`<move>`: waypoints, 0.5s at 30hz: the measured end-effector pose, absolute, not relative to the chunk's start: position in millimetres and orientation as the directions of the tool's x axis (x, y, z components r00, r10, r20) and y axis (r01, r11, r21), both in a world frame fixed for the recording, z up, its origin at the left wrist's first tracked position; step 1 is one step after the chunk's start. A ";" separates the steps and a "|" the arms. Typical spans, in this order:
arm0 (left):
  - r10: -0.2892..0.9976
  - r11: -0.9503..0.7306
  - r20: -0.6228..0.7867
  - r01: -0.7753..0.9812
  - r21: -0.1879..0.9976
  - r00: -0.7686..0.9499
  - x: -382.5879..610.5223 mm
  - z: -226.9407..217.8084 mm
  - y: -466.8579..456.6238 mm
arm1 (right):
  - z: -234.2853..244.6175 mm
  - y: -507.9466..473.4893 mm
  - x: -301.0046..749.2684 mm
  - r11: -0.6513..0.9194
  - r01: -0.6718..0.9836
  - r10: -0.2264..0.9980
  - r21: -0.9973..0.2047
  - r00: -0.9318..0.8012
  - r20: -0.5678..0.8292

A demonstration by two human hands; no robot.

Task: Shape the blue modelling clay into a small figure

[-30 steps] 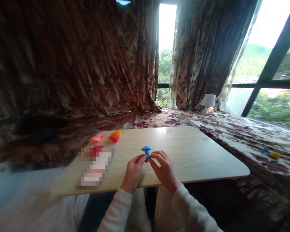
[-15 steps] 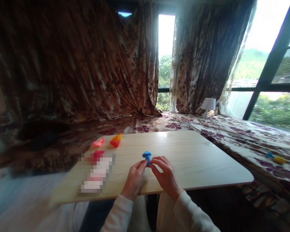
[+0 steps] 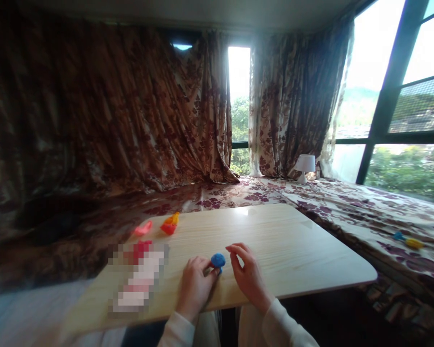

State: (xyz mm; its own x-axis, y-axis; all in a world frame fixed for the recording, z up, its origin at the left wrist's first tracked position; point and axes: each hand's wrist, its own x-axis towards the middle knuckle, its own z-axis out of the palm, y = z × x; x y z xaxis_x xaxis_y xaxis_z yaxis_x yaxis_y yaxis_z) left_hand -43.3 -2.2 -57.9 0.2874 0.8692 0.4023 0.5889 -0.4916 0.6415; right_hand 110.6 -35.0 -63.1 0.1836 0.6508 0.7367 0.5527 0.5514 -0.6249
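Observation:
A small blue mushroom-shaped piece (image 3: 218, 260) with a rounded cap and short stem is over the near part of the pale wooden table (image 3: 275, 246). My left hand (image 3: 197, 284) pinches it at the stem between thumb and fingers, and those fingers partly hide it. Just to its right is my right hand (image 3: 249, 274), apart from the piece. Its fingers are bent with a gap between thumb and forefinger, and nothing shows in them. What the blue piece is made of, I cannot tell.
Towards the table's left lie a pink piece (image 3: 143, 228), a red and orange piece (image 3: 169, 224) and a dark pink piece (image 3: 143, 249) beside a pixelated patch. A blue and yellow item (image 3: 413, 242) rests on flowered cloth at right. A white lamp (image 3: 305, 166) stands behind.
My right hand has let go of the blue piece and drawn away from it. The cap has tipped towards me in my left hand. The whole view has shifted slightly.

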 end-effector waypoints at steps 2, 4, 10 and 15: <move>0.868 -0.493 0.397 0.610 0.620 0.299 -43.3 -56.3 -3.6 | -60.6 -37.6 109.0 0.572 0.550 0.653 -0.609 0.144 0.743; 0.867 -0.496 0.393 0.619 0.609 0.307 -43.9 -55.7 -4.7 | -58.5 -39.2 108.3 0.581 0.549 0.659 -0.601 0.116 0.743; 0.863 -0.503 0.383 0.621 0.601 0.329 -47.5 -55.8 -7.3 | -56.3 -40.2 108.2 0.587 0.511 0.681 -0.627 0.106 0.725; 0.863 -0.504 0.383 0.627 0.593 0.330 -47.6 -54.4 -8.6 | -56.3 -40.1 106.7 0.599 0.487 0.707 -0.635 0.051 0.706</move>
State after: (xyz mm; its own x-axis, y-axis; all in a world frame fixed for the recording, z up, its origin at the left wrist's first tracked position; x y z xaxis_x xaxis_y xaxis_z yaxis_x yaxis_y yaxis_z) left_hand -47.6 -8.6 -54.4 0.3303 0.8625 0.3834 0.6274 -0.5041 0.5935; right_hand 106.7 -40.1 -56.3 0.0508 0.7065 0.7059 0.4875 0.5993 -0.6350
